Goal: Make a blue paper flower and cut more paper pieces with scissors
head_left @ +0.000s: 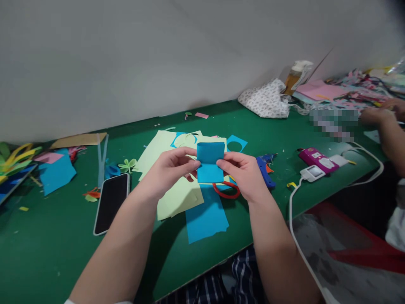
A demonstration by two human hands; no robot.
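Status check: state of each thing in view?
Small blue paper rectangle, bent across, pinched by left hand and right hand.
Black phone with pale edge, screen dark.
Blue plastic glue gun, lying down, power unclear.
Amber bottle, white lid on.
Light green paper sheets, loosely stacked.
Red loop handle, partly covered.

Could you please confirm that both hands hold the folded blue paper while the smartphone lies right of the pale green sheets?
Not quite: in the head view, the smartphone lies left of the pale green sheets. The left hand and right hand do hold the folded blue paper.
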